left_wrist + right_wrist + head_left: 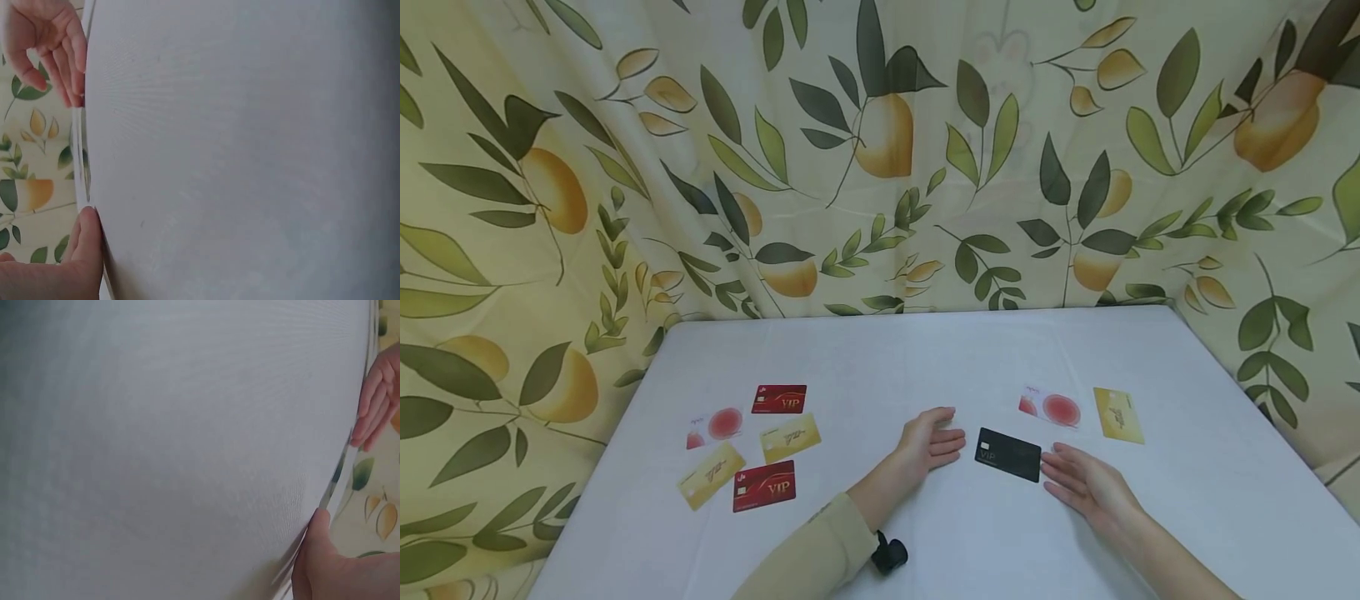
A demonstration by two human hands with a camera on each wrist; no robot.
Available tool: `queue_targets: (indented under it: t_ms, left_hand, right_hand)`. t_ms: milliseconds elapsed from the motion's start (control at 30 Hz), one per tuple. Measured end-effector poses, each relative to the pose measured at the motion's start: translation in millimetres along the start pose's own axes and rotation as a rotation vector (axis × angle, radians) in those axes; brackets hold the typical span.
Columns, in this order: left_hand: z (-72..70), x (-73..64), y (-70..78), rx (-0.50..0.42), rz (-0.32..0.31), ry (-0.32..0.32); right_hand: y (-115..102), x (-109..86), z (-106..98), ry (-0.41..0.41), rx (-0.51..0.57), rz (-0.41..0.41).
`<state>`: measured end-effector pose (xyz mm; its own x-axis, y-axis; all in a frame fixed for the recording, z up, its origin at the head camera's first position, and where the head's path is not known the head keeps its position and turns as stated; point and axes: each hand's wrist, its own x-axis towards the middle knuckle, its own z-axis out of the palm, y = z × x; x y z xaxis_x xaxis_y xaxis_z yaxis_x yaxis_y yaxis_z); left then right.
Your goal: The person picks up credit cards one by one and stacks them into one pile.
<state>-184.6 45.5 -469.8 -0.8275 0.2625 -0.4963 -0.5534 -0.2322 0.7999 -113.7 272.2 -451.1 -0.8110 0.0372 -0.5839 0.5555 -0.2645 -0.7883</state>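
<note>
A black VIP card (1008, 455) lies flat on the white table, between my two hands. My left hand (928, 440) is to the left of it, palm turned toward the card, fingers extended and holding nothing. At the card's right edge are the fingertips of my right hand (1090, 485); whether they touch it I cannot tell. That hand's fingers are nearly straight. Behind the black card lie a pink-and-white card (1062, 410) and a gold card (1118, 415). Both hands also show in the wrist views, left (69, 262) and right (331, 565), where no cards are visible.
On the table's left side lies a loose group of several cards, including a red VIP card (764, 486), a gold card (711, 476) and a pink-and-white card (715, 427). A leaf-and-fruit patterned curtain (880, 242) hangs behind the white tabletop (880, 350).
</note>
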Motion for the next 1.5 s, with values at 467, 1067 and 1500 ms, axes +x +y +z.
queue_targets:
  t_ms: [467, 1067, 1500]
  left_hand:
    - [8.8, 1.4, 1.8, -0.02, -0.092, -0.077]
    - [0.3, 8.7, 3.7, -0.037, -0.168, -0.122]
    - [3.3, 5.9, 5.9, -0.057, -0.133, -0.111]
  right_hand:
    - [2.7, 3.7, 1.3, -0.011, 0.017, 0.011]
    - [-1.4, 4.6, -0.4, -0.09, 0.106, 0.016]
    - [-6.8, 3.8, -1.1, -0.135, 0.15, 0.023]
